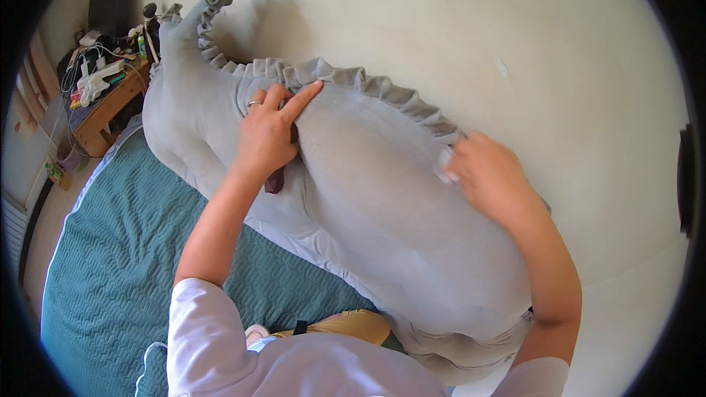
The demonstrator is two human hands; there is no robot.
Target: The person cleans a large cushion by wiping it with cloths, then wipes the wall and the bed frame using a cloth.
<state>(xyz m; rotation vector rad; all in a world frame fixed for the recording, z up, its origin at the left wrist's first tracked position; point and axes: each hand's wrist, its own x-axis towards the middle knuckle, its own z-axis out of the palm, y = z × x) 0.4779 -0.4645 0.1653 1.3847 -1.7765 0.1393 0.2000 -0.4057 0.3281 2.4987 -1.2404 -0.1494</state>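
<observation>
A grey stretch-fabric cover [375,176] spreads over a long padded piece of furniture, probably a headboard, along the wall. Dark grey ruffled trim [380,88] edges its top. My left hand [270,127], with a ring on one finger, rests on the cover. Its index finger presses just below the ruffle, while the other fingers curl over a dark brown elongated object [274,181], mostly hidden under the palm. Blurred by motion, my right hand [488,176] pinches a small whitish thing [444,168] at the ruffle's right part; its kind is unclear.
Teal quilted bedding [132,231] lies below the cover, and a knee in yellow cloth [358,328] rests near its lower edge. A wooden desk [110,116] at the left carries cables [99,66] and a dark monitor [105,3]. The pale wall [551,66] stands close behind.
</observation>
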